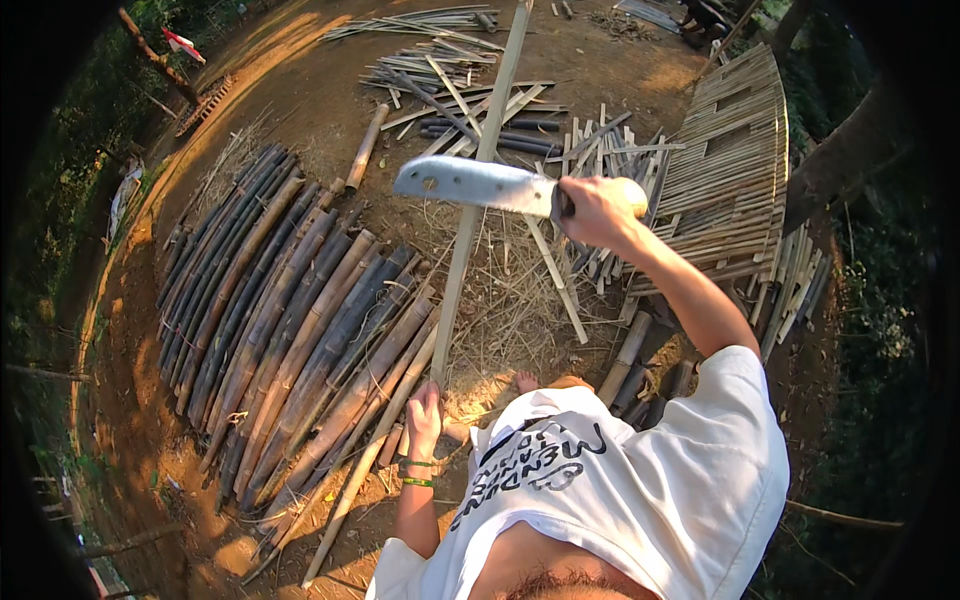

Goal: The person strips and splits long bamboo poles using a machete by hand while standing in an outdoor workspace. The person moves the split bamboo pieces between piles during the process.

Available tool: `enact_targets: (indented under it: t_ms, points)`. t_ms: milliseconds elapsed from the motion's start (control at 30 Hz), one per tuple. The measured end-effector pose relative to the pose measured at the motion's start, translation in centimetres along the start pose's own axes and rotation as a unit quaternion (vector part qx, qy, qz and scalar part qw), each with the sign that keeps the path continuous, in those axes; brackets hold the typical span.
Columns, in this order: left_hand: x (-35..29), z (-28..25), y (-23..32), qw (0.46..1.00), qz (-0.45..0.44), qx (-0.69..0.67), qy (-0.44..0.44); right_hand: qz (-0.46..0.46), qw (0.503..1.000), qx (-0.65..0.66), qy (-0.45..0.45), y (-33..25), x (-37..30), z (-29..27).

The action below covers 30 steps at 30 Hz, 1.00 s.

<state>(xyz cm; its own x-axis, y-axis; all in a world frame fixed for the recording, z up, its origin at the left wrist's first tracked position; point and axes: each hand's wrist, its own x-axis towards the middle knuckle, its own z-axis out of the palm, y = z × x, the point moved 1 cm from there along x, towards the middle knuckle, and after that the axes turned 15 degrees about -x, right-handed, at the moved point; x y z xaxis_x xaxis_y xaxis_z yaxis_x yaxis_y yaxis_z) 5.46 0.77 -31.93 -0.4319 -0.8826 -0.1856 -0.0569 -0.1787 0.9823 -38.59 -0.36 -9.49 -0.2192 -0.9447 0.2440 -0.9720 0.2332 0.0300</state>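
Observation:
My right hand (pixel 600 212) is closed round the wooden handle of a machete (pixel 500 187). Its broad, pale metal blade has several small holes and points left, level with the ground. The blade passes in front of a long, pale bamboo strip (pixel 458 275); whether the two touch, I cannot tell. Closer to my body, my left hand (pixel 424 408) grips the lower end of that strip, which stands up and leans away past the top of the view. A green band and a darker one circle my left wrist.
Many bamboo poles (pixel 310 310) lie side by side on the left. Dry shavings (pixel 500 300) cover the ground ahead. Split strips (pixel 610 150) are scattered farther off, and a slatted bamboo panel (pixel 735 150) stands at the right beside a tree trunk (pixel 850 150).

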Motion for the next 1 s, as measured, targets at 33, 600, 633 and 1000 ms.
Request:
enact_targets:
  t_ms: [33,600,633,1000]
  points:
    - [1.1,1.4,1.2,1.000,0.011,-0.022,0.006,-0.024,1.000,0.017,-0.009,-1.8,-2.3,1.9]
    - [-3.8,2.8,6.2,0.996,0.067,0.056,0.017,-0.187,0.969,-0.131,0.094,-4.8,-5.0,-4.1]
    - [-4.6,2.4,6.5,0.997,0.055,0.051,0.018,-0.102,0.983,-0.117,0.093,-4.0,-4.0,-5.1]
    - [-16.7,-7.5,-2.4,0.995,0.040,0.087,-0.008,0.304,0.923,-0.191,0.139,18.6,4.6,-15.6]
